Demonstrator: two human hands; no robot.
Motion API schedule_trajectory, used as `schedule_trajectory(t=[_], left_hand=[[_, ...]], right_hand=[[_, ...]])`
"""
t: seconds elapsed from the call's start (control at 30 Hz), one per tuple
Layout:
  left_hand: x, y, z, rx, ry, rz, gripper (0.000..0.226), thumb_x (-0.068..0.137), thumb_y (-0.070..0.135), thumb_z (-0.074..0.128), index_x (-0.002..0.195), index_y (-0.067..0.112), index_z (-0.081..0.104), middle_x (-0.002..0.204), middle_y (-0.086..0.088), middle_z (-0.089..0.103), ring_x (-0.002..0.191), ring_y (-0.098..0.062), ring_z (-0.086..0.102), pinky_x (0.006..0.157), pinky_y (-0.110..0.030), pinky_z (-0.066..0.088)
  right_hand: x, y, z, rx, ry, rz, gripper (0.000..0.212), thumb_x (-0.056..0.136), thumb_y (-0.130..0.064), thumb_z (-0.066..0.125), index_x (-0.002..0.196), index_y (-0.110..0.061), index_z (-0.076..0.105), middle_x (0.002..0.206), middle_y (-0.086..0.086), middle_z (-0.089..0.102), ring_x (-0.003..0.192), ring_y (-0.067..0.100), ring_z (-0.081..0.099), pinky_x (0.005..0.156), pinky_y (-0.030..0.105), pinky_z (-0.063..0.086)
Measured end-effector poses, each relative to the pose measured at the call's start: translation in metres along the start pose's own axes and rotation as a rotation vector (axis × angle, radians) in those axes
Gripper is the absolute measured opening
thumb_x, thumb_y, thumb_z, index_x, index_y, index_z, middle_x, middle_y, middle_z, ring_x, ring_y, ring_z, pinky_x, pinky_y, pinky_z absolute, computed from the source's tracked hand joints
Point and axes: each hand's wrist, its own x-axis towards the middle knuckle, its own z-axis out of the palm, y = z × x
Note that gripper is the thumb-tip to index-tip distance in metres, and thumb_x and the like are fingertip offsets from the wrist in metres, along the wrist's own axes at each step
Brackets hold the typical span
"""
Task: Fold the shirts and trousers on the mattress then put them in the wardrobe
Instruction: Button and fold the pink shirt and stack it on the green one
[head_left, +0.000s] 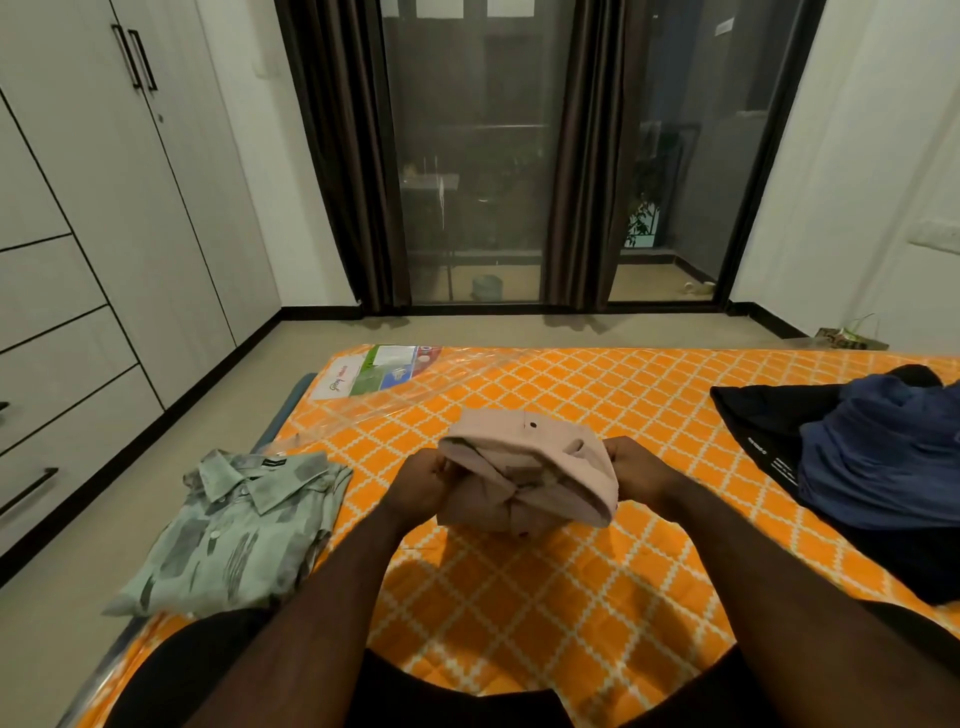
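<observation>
Left hand (423, 480) grips pink trousers (524, 467) | right hand (631, 467) grips opposite side | raised over mattress (571, 597)

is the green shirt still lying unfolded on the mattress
No, the green shirt lies folded with its collar on top at the left edge of the mattress, while both hands hold the pink garment.

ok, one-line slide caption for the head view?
Mid-fold: left hand and right hand grip a folded pink garment over the orange mattress, folded green shirt at left, dark clothes heaped at right.
</observation>
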Motion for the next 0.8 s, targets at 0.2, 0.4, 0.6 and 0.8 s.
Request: schedule_trajectory(t=[0.2, 0.4, 0.6, 0.8], left_hand=[[0.006, 0.011, 0.008, 0.026, 0.163, -0.163, 0.046, 0.099, 0.051, 0.056, 0.088, 0.010, 0.074, 0.086, -0.010, 0.073, 0.081, -0.029, 0.069, 0.075, -0.054, 0.056], [0.011, 0.019, 0.023, -0.146, 0.310, -0.248, 0.023, 0.098, 0.046, 0.060, 0.088, 0.028, 0.071, 0.093, 0.000, 0.073, 0.086, -0.024, 0.069, 0.074, -0.045, 0.057], [0.022, 0.012, 0.037, -0.290, 0.220, -0.221, 0.046, 0.075, 0.044, 0.077, 0.117, 0.038, 0.060, 0.117, 0.006, 0.069, 0.104, -0.019, 0.068, 0.091, -0.054, 0.056], [0.041, 0.004, 0.043, -0.183, 0.241, -0.157, 0.075, 0.070, 0.062, 0.079, 0.134, 0.035, 0.052, 0.123, 0.015, 0.065, 0.108, -0.013, 0.065, 0.090, -0.051, 0.057]], right_hand=[[-0.010, -0.011, 0.003, 0.266, -0.050, 0.109, 0.036, 0.108, -0.026, 0.051, 0.101, 0.000, 0.075, 0.071, 0.021, 0.056, 0.051, 0.025, 0.042, 0.050, 0.035, 0.035], [0.004, -0.002, 0.013, 0.298, 0.104, 0.208, 0.036, 0.104, -0.037, 0.055, 0.103, -0.007, 0.076, 0.079, 0.021, 0.067, 0.056, 0.031, 0.060, 0.052, 0.035, 0.044], [0.013, -0.010, 0.016, 0.428, 0.310, 0.137, 0.020, 0.104, -0.023, 0.054, 0.112, -0.022, 0.072, 0.094, 0.007, 0.076, 0.071, 0.017, 0.072, 0.060, 0.034, 0.055], [0.031, -0.005, 0.024, 0.626, 0.314, 0.077, 0.036, 0.096, -0.032, 0.066, 0.132, -0.032, 0.059, 0.118, -0.001, 0.074, 0.092, 0.016, 0.075, 0.060, 0.033, 0.058]])
